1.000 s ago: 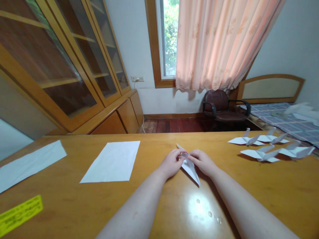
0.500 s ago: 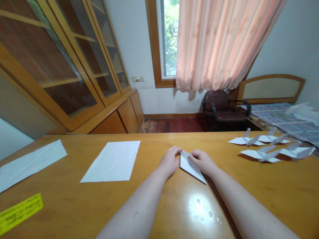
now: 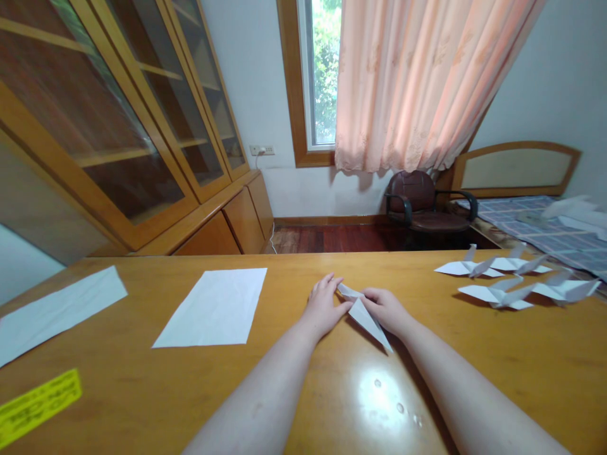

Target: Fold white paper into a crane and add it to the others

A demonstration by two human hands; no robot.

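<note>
A white folded paper (image 3: 366,321) with pointed ends lies on the wooden table in front of me, with one flap lifted and bent over near its middle. My left hand (image 3: 323,306) is at its left side; the thumb touches the flap's edge and the fingers stretch towards the far tip. From the right, my right hand (image 3: 386,309) pinches the paper by its right edge, the fingertips partly hidden behind it. Several white paper cranes (image 3: 503,294) with spread wings stand to the right.
A flat white sheet (image 3: 215,309) lies left of my hands. Farther left is a long white paper (image 3: 61,309), with a yellow label (image 3: 40,407) nearer me. Beyond the table (image 3: 303,262) stand a brown armchair (image 3: 415,196), a bed (image 3: 535,215) and a glass-door cabinet (image 3: 137,151).
The paper's upper part has been opened and bent, so a flap now stands up. My left fingers have spread and the thumb has moved right and down along the paper. The right hand has barely moved.
</note>
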